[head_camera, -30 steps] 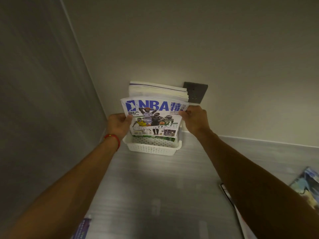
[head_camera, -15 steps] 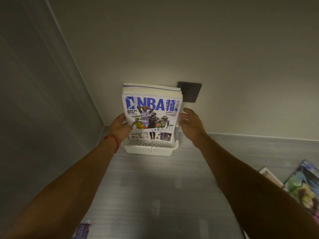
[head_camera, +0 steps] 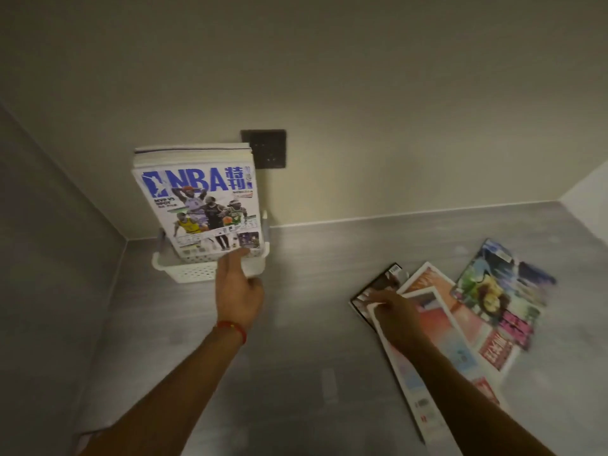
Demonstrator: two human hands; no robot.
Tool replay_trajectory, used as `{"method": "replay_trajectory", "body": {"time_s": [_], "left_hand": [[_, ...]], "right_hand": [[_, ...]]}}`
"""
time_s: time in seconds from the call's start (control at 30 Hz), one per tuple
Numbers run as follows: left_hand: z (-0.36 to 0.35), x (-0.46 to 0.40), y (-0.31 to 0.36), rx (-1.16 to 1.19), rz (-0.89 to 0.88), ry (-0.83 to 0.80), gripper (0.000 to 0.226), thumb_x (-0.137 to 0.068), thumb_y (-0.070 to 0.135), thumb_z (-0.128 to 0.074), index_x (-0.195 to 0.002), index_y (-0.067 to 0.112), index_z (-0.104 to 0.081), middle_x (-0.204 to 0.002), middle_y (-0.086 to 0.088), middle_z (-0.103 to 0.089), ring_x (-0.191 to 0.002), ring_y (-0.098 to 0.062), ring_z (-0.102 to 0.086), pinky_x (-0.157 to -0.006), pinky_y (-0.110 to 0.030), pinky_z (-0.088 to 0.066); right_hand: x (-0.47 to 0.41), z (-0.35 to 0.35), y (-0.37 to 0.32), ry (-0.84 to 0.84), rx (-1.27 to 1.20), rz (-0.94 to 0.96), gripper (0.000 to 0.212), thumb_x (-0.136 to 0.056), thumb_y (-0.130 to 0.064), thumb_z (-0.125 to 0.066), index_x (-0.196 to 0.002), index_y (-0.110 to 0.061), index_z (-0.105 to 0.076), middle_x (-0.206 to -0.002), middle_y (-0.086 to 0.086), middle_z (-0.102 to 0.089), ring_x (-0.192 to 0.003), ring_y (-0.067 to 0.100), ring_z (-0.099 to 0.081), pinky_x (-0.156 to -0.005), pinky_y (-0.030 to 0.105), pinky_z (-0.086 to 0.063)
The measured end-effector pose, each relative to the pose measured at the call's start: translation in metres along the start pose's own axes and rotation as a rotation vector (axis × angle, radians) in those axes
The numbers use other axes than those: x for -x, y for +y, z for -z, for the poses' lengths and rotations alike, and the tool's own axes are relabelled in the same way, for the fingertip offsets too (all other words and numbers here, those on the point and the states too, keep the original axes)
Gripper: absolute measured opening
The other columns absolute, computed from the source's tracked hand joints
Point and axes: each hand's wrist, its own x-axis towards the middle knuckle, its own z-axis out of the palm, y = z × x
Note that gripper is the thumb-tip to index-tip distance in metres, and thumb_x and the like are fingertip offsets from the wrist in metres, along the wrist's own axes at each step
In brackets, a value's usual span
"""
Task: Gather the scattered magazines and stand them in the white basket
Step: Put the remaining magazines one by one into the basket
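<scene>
Standing in the white basket (head_camera: 210, 273) against the wall, the NBA magazine (head_camera: 204, 209) fronted the stack; your left hand (head_camera: 237, 289) touched its lower edge, fingers straight. Your right hand (head_camera: 396, 315) rested on the scattered magazines (head_camera: 460, 324), grip unclear. Next step, likely: pinch one, lift, carry over.

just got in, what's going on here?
A person is tidying magazines into a white basket set against the wall. Several already stand in it, an NBA magazine at the front. The left hand reaches to the basket, fingertips at that cover's lower edge. The right hand rests on a fan of loose magazines lying flat on the grey surface, apparently about to take the next one. At least four are still outside the basket.
</scene>
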Motion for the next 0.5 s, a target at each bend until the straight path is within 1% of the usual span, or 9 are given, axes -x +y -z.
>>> {"method": "replay_trajectory", "body": {"time_s": [0.07, 0.1, 0.13, 0.17, 0.2, 0.23, 0.33, 0.43, 0.5], "left_hand": [[-0.037, 0.037, 0.018, -0.035, -0.083, -0.174, 0.058, -0.072, -0.012, -0.054, -0.125, 0.011, -0.055, -0.129, -0.012, -0.052, -0.121, -0.031, -0.051, -0.108, -0.036, -0.042], [-0.055, 0.056, 0.026, -0.065, -0.124, -0.263, 0.059, -0.073, -0.011, -0.053, -0.127, 0.012, -0.055, -0.133, -0.01, -0.051, -0.126, -0.029, -0.048, -0.111, -0.028, -0.037], [-0.073, 0.073, 0.034, -0.098, -0.154, -0.348, 0.061, -0.074, -0.009, -0.053, -0.131, 0.013, -0.054, -0.139, -0.01, -0.049, -0.131, -0.028, -0.044, -0.113, -0.022, -0.03], [-0.09, 0.088, 0.04, -0.134, -0.175, -0.431, 0.063, -0.076, -0.006, -0.053, -0.136, 0.013, -0.051, -0.145, -0.01, -0.045, -0.137, -0.027, -0.039, -0.115, -0.02, -0.023], [-0.107, 0.102, 0.046, -0.172, -0.195, -0.506, 0.065, -0.078, -0.002, -0.053, -0.141, 0.013, -0.047, -0.151, -0.009, -0.039, -0.142, -0.026, -0.033, -0.118, -0.021, -0.019], [-0.124, 0.113, 0.052, -0.203, -0.214, -0.566, 0.067, -0.08, 0.002, -0.053, -0.144, 0.015, -0.043, -0.155, -0.008, -0.034, -0.145, -0.024, -0.029, -0.12, -0.023, -0.017], [-0.167, 0.141, 0.07, -0.278, -0.242, -0.69, 0.068, -0.081, 0.01, -0.053, -0.146, 0.025, -0.04, -0.158, -0.003, -0.028, -0.147, -0.02, -0.023, -0.12, -0.029, -0.024], [-0.195, 0.162, 0.082, -0.371, -0.286, -0.771, 0.07, -0.082, 0.017, -0.057, -0.148, 0.027, -0.036, -0.16, -0.002, -0.026, -0.148, -0.024, -0.023, -0.119, -0.037, -0.03], [-0.207, 0.171, 0.086, -0.4, -0.364, -0.824, 0.063, -0.079, 0.018, -0.058, -0.139, 0.029, -0.043, -0.154, -0.001, -0.031, -0.143, -0.026, -0.029, -0.113, -0.041, -0.038]], "right_hand": [[0.02, 0.019, 0.034, 0.088, 0.039, -0.033, 0.022, -0.091, -0.015, -0.059, -0.093, -0.036, -0.066, -0.095, -0.005, -0.07, -0.082, 0.005, -0.063, -0.07, 0.021, -0.046], [0.029, 0.028, 0.051, 0.127, 0.041, -0.059, 0.024, -0.091, -0.017, -0.059, -0.092, -0.04, -0.063, -0.097, -0.006, -0.069, -0.082, 0.003, -0.062, -0.068, 0.019, -0.047], [0.036, 0.037, 0.066, 0.158, 0.054, -0.112, 0.023, -0.091, -0.017, -0.059, -0.097, -0.04, -0.061, -0.104, -0.003, -0.068, -0.088, 0.006, -0.063, -0.073, 0.023, -0.051], [0.041, 0.045, 0.082, 0.174, 0.092, -0.198, 0.023, -0.09, -0.018, -0.061, -0.107, -0.033, -0.062, -0.115, 0.003, -0.065, -0.1, 0.015, -0.062, -0.083, 0.033, -0.054], [0.046, 0.053, 0.096, 0.169, 0.153, -0.3, 0.029, -0.089, -0.021, -0.062, -0.117, -0.027, -0.059, -0.126, 0.007, -0.059, -0.112, 0.024, -0.057, -0.093, 0.043, -0.051], [0.05, 0.061, 0.108, 0.149, 0.21, -0.381, 0.037, -0.088, -0.026, -0.062, -0.125, -0.025, -0.055, -0.133, 0.008, -0.052, -0.119, 0.029, -0.051, -0.098, 0.05, -0.046], [0.061, 0.081, 0.133, 0.081, 0.275, -0.449, 0.045, -0.086, -0.038, -0.056, -0.127, -0.025, -0.045, -0.129, 0.008, -0.047, -0.118, 0.028, -0.047, -0.096, 0.052, -0.043], [0.066, 0.09, 0.152, 0.032, 0.294, -0.334, 0.041, -0.087, -0.044, -0.054, -0.122, -0.026, -0.043, -0.123, 0.005, -0.047, -0.111, 0.024, -0.048, -0.092, 0.048, -0.048], [0.061, 0.099, 0.158, -0.002, 0.261, -0.289, 0.041, -0.088, -0.044, -0.055, -0.122, -0.023, -0.046, -0.119, 0.005, -0.048, -0.106, 0.021, -0.053, -0.088, 0.044, -0.053]]}}
